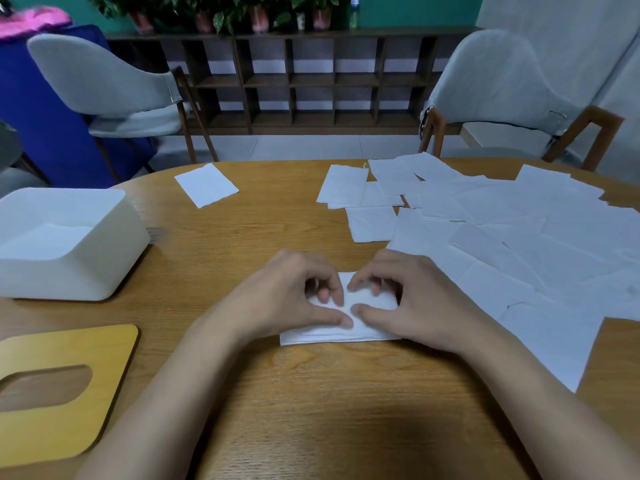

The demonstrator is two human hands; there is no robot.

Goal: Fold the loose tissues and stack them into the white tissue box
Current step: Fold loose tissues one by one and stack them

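Folded tissue (325,336): white, flat rectangle on counter (311,393), under my left fingers (335,292) and right fingers (360,283), both curled, tips pinching its top layer. White tissue box (62,275) left of fingers; loose tissues (519,237) right

Folded white tissue (322,336) flat near centre, loose tissues (519,230) spread right, open white tissue box (69,275) left

The left hand (294,292) and right hand (412,296) are bare. The left forearm (180,393) and right forearm (519,393) are bare too, uncovered right down to the frame's lower edge. The fingernails (346,322) are short and plain. The knuckles show faintly on the backs of both hands.
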